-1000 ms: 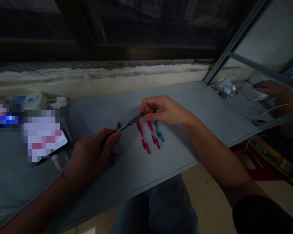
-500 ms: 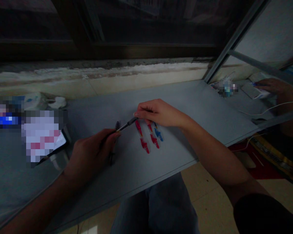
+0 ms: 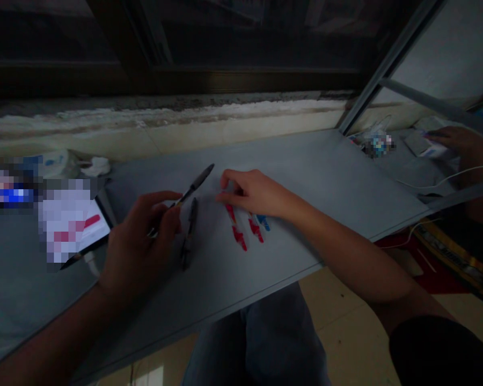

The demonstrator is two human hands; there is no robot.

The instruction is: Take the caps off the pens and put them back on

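Hands: left hand pinches a slim black plastic pen low on its barrel | right hand lies open, fingertips just beside slim red pens on a grey worktop | pen: light, stiff, easily held mid-barrel

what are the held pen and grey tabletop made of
The pen in the left hand looks like black plastic, with a soft sheen on its barrel. The grey tabletop looks like matte laminate or painted board; dim light leaves it open.
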